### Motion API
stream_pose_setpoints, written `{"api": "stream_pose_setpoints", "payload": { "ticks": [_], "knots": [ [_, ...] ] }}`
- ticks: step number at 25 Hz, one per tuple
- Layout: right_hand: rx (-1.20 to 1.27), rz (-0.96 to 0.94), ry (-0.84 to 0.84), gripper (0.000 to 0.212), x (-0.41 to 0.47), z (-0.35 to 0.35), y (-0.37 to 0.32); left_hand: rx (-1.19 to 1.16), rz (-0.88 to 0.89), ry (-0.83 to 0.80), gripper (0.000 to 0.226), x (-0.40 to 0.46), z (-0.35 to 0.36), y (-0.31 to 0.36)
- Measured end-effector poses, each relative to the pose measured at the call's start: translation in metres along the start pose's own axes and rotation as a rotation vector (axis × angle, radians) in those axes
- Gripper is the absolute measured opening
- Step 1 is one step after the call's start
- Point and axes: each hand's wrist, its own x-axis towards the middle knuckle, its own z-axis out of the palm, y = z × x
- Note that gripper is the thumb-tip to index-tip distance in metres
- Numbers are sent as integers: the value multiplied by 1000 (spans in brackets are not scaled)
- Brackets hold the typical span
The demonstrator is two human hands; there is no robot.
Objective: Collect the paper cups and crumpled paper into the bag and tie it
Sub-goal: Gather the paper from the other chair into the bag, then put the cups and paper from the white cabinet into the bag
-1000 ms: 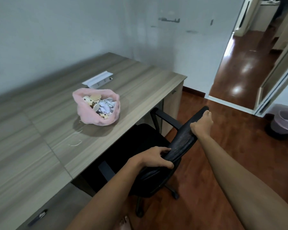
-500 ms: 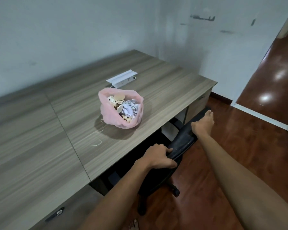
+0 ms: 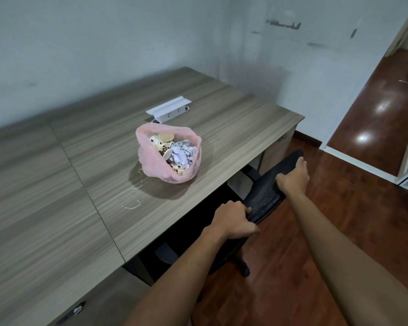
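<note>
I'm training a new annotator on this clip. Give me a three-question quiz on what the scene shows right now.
1. True or false: the pink bag on the desk is already tied shut.
2. What are both hands gripping?
A. the bag
B. the backrest of the black chair
C. the white power strip
3. Fill in: inside the bag, beside the spotted paper cups, lies white crumpled ____.

Key
1. False: its mouth gapes open, contents showing.
2. B: the left hand and right hand both clasp the top of the black chair, away from the bag and the white power strip.
3. paper.
</note>
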Motion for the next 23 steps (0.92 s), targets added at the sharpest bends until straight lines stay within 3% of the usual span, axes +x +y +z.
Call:
{"api": "stream_pose_setpoints", "payload": {
  "ticks": [8,16,19,23],
  "knots": [
    [159,52,104,82,8,6,0,-52,22,8,28,16,-2,5],
    [74,21,164,71,38,-1,-1,-102,36,2,28,43,0,20],
    [-15,-33,149,72,38,-2,0,-110,4,-4,37,44,1,21],
    [-289,-64,40,88,31,-5,-5,-132,14,-58,82,42,-2,14]
  ]
}}
